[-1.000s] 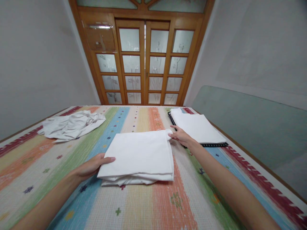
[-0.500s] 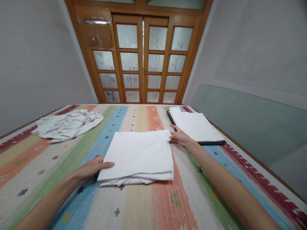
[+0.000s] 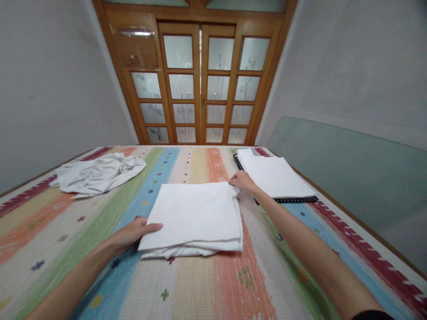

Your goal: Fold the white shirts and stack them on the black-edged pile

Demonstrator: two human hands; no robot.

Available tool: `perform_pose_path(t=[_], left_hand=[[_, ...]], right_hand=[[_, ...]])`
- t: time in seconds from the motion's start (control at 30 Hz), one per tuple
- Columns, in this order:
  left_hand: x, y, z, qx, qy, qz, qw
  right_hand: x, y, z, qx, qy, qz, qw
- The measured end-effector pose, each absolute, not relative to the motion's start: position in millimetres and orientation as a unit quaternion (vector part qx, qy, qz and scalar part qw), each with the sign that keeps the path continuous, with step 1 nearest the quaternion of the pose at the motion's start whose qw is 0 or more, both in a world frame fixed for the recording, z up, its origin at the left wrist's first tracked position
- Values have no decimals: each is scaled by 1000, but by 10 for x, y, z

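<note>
A folded white garment [image 3: 193, 215] lies flat in front of me, with loose layers showing along its near edge. My left hand [image 3: 142, 230] grips its left side, thumb on top and the other fingers tucked beneath or behind the edge. At the far right corner, my right hand [image 3: 243, 181] is closed, fingertips pinching the cloth where a small bunched bit sticks out. Just beyond that hand sits a stack of folded white cloth [image 3: 273, 175], with a black-edged piece [image 3: 295, 200] underneath.
A rumpled white cloth [image 3: 100, 174] lies at the far left of the striped bedspread [image 3: 180, 284]. Grey walls flank the bed, with a pale green panel [image 3: 340, 164] along the right. Wooden glazed doors [image 3: 200, 89] stand beyond the far edge.
My right hand has shifted slightly left onto the garment's far corner, and its fingers have drawn together. The left hand keeps its hold. The view has moved a little.
</note>
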State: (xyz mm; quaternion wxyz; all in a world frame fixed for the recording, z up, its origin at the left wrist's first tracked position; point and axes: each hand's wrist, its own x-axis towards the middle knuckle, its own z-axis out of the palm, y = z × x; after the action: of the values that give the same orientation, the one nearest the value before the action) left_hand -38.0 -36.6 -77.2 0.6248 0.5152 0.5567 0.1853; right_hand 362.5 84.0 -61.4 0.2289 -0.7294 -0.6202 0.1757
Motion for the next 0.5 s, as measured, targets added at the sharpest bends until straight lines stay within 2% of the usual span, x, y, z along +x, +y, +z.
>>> perform_pose_path(t=[0.17,0.3,0.4,0.5], left_hand=[[-364,-403,-713,522,551,185,625],[-353,-431,-665,527,534,172,638],[-357,-430,-660,521,524,171,651],[-361,-422,-669,513,525,177,656]], right_hand=[[3666,871,-677,-693,-576,311,304],[3707,783,-805,-593,-507,469,413],[3701,697,-904,-625,-484,443,423],[3689,646,-921,-684,-495,337,415]])
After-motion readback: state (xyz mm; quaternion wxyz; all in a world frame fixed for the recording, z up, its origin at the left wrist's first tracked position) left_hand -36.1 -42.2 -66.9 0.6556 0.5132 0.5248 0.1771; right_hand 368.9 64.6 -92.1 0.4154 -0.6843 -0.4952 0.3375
